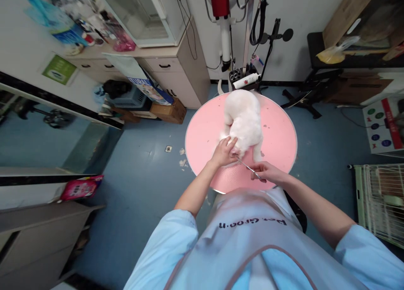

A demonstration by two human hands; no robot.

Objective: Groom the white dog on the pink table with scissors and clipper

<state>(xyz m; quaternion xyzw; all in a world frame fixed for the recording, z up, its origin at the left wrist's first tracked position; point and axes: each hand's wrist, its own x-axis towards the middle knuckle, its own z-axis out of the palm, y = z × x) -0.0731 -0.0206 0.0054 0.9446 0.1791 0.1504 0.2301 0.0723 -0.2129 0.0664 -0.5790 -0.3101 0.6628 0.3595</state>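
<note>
A white, short-clipped dog (243, 117) stands on a round pink table (202, 130), its head low toward me. My left hand (223, 152) is closed on the dog's ear, fingers resting against the head. Pink skin (233, 153) shows at the ear beside my fingertips. In my right hand (264, 172) are slim metal scissors or forceps (247, 166); which of the two I cannot tell. Their rings sit in my fingers and their tip points at the pink skin. The dog's face is mostly hidden.
Behind the table stand a tool holder (235, 76) with a white bottle (247, 80) and a dryer on a white arm (225, 41). Cabinets (195, 71) are at the back left. A wire cage (381, 197) stands at right. Hair tufts (183, 163) lie on the floor.
</note>
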